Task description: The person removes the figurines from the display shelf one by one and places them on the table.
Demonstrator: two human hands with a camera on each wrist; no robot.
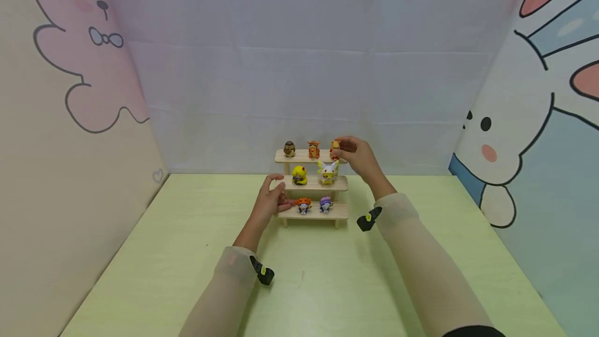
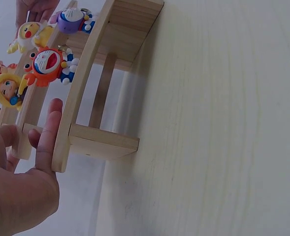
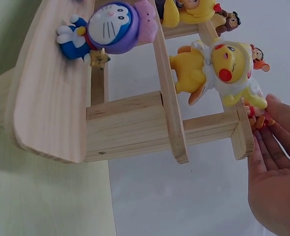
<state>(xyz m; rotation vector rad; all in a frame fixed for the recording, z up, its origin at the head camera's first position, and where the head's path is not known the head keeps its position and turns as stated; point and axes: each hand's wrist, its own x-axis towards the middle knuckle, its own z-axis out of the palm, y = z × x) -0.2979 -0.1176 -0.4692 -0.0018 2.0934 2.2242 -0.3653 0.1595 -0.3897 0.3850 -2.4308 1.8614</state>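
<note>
A three-tier wooden display shelf (image 1: 339, 183) holds small figurines. My left hand (image 1: 270, 201) is at its left end, thumb above the middle tier and fingers below it, one finger lying along the bottom tier (image 2: 83, 73). On the top tier's right end, my right hand (image 1: 359, 157) pinches a small yellow-and-red bear figurine (image 1: 334, 150), partly covered by the fingers. An owl (image 1: 289, 148) and an orange tiger figurine (image 1: 313, 150) share that tier. A yellow-haired girl figurine (image 1: 299, 175) and a yellow figurine in a white hood (image 3: 226, 69) stand on the middle tier.
The bottom tier carries two blue-and-white cat figurines, one in an orange crab hood (image 2: 47, 65), one in a purple hood (image 3: 112, 27). Beneath the shelf is a pale green table (image 1: 309, 285). A white curtain (image 1: 309, 82) hangs behind; cartoon-printed panels flank both sides.
</note>
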